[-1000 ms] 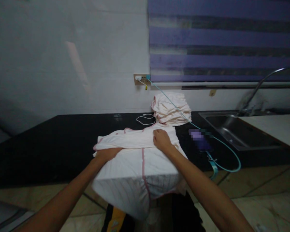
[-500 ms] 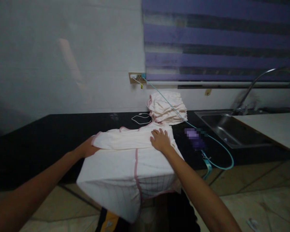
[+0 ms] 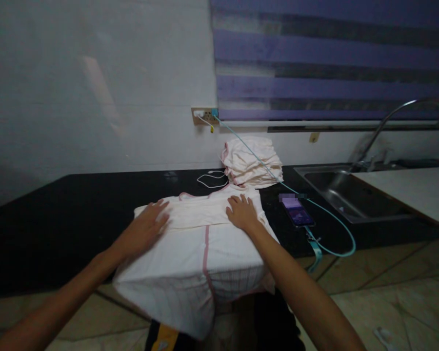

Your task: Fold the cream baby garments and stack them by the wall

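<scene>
Surface: black (image 3: 58,204), long, set against a white wall (image 3: 95,97); front edge over a tiled floor (image 3: 388,302).
Room: purple striped blind (image 3: 332,58) upper right; socket (image 3: 201,115) on wall just left of blind.
Cloth: white with pink trim (image 3: 197,243), spread on surface near front edge, lower part draped over the edge; upper part folded toward the wall.
Left hand: (image 3: 146,229) flat on cloth, fingers spread, palm down, at left side of fold.
Right hand: (image 3: 241,212) flat on cloth, fingers slightly spread, at right side of fold.
Stack: folded cloths (image 3: 252,161) behind, near wall, apart from spread cloth.
Sink: steel basin (image 3: 344,190) at right, sunk into surface; contents not discernible; curved tap (image 3: 395,117) above.
Board: pale panel (image 3: 417,190) lying across right part of sink.
Phone: (image 3: 297,213) on surface just right of cloth, screen lit, top blurred.
Cables: teal cable (image 3: 336,229) from socket over stack to phone, looping past edge; white cable (image 3: 212,179) coiled left of stack.
Cut off: dark item with yellow patch (image 3: 161,336) below draped cloth, unidentifiable.
</scene>
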`<state>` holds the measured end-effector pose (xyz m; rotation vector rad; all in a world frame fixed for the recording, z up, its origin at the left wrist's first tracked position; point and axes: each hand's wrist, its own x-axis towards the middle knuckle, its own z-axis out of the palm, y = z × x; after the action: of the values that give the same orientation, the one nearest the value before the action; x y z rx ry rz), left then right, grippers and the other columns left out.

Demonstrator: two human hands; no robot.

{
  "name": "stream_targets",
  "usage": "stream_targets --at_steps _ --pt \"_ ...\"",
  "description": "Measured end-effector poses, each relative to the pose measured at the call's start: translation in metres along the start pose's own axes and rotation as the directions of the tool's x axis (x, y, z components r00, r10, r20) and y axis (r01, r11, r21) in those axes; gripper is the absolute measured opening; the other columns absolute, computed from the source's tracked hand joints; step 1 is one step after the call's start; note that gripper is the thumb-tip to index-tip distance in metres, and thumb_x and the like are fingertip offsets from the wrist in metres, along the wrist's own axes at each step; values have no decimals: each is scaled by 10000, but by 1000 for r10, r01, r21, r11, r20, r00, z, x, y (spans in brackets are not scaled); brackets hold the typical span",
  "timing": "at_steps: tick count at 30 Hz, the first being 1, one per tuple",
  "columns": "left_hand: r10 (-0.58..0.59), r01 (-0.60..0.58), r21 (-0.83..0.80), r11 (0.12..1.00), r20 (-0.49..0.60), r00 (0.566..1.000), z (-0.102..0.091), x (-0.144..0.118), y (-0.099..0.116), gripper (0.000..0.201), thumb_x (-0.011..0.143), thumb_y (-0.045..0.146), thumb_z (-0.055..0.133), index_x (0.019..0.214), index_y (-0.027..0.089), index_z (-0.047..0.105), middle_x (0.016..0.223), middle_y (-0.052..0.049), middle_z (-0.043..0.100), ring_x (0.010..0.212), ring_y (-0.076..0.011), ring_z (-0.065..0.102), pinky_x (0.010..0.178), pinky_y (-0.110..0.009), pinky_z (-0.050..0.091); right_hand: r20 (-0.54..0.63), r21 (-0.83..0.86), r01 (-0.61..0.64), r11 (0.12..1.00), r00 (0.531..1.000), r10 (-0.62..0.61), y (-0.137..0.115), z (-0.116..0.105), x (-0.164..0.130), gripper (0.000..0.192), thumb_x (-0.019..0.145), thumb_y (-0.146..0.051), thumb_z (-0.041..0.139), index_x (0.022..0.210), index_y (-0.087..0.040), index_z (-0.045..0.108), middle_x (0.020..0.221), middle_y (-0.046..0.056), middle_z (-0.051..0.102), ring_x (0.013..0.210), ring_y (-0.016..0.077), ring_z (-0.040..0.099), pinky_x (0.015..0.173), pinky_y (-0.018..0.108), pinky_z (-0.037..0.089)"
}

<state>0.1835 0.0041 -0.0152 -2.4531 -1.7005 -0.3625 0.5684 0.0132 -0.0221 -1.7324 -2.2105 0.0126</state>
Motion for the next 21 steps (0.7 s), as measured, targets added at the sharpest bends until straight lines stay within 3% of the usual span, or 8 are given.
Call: stream_targets --at_steps 5,11,13,15,17,18,19,21 --pt "-40 36 46 998 102 994 22 -14 5 735 1020 633 270 1617 224 398 1674 -81 408 1569 -350 324 1278 -534 272 69 26 -58 998 996 56 13 -4 0 545 1071 -480 363 1572 -282 451 1674 60 398 1565 325 270 1258 647 104" --pt "11 -7 -34 999 130 991 12 -1 -9 696 1026 588 301 1613 225 393 1689 -78 381 1581 -312 301 1300 -547 195 8 167 -59 984 998 59 17 -2 -1 521 1050 -459 466 1517 -235 518 1625 111 465 1547 325 309 1251 662 72" --pt "-6 8 -52 999 30 1000 0 6 1 643 1035 529 314 1578 206 435 1669 -114 414 1570 -330 314 1290 -637 111 -140 366 -59 929 983 118 18 -10 3 486 1022 -411 516 1445 -180 572 1536 150 557 1469 309 430 1253 612 163" --pt "-37 19 -101 995 -175 984 -15 2 20 589 1037 471 333 1505 154 496 1612 -168 476 1528 -334 374 1280 -665 98 -296 546 -39 837 926 236 21 -26 3 439 1006 -354 500 1372 -132 599 1433 180 624 1363 275 531 1217 522 305" --pt "-130 38 -227 973 -407 904 -28 -24 46 546 1026 456 378 1416 109 540 1512 -207 545 1440 -309 472 1278 -586 224 -436 631 29 775 839 324 27 -47 -13 405 999 -331 461 1315 -123 605 1358 187 648 1289 251 570 1150 450 405" --pt "-236 61 -333 941 -514 825 -31 -45 59 537 1008 485 432 1372 109 554 1447 -209 573 1370 -292 527 1230 -515 352 -533 652 109 750 770 352 31 -56 -30 382 986 -342 485 1276 -133 619 1325 183 655 1268 250 578 1131 438 425" --pt "-349 97 -421 902 -580 736 -30 -72 72 527 988 509 472 1337 125 565 1395 -194 589 1319 -286 556 1190 -483 412 -612 673 195 714 689 388 34 -61 -54 364 980 -364 508 1254 -153 621 1291 165 663 1220 243 601 1103 429 451" --pt "-514 152 -551 821 -595 618 -14 -135 93 534 945 558 527 1263 132 583 1308 -185 604 1254 -310 582 1145 -495 458 -667 705 248 664 550 503 39 -58 -116 334 970 -410 569 1211 -185 623 1224 126 669 1122 227 638 1033 404 494"
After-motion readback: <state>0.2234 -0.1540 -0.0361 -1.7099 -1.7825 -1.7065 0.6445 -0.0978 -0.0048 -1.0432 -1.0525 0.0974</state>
